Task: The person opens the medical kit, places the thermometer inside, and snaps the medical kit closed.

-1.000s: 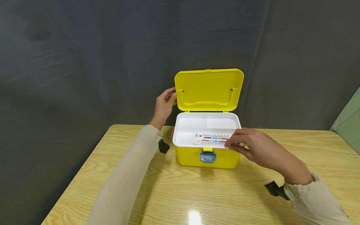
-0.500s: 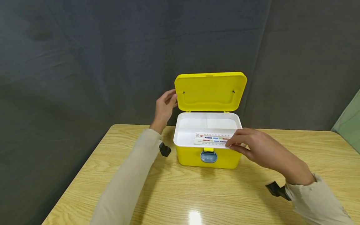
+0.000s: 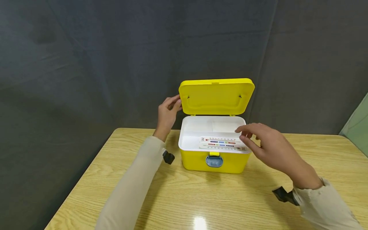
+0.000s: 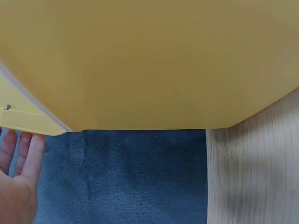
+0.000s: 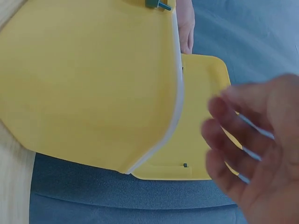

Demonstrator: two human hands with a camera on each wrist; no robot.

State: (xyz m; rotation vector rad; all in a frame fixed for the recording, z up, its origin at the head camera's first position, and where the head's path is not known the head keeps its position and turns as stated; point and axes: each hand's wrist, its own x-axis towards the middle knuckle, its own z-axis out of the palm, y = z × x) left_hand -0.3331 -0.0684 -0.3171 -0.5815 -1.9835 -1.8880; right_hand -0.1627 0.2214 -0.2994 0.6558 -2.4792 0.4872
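Observation:
A yellow storage box [image 3: 195, 162] with a raised yellow lid [image 3: 215, 99] stands on the table. Inside its white tray [image 3: 189, 127] lie flat white thermometers [image 3: 221, 144] with coloured bands, along the front compartment. My left hand [image 3: 167, 117] touches the lid's left edge, fingers partly hidden behind it. Three of its fingers look straight against the rim in the left wrist view. Above the box's front right corner hovers my right hand [image 3: 267, 145], fingers loosely bent with nothing between them. The right wrist view shows that same right hand [image 5: 266, 149] apart from the box wall.
The wooden table [image 3: 218, 198] extends around the box. A dark cloth [image 3: 115, 64] hangs behind it. A grey latch [image 3: 214, 161] sits on the box front. Something pale green [image 3: 356, 121] stands at the far right.
My right hand has let go of the thermometers and lifted away from them. The lid has tipped slightly forward, its top edge lower, with my left hand still at its side.

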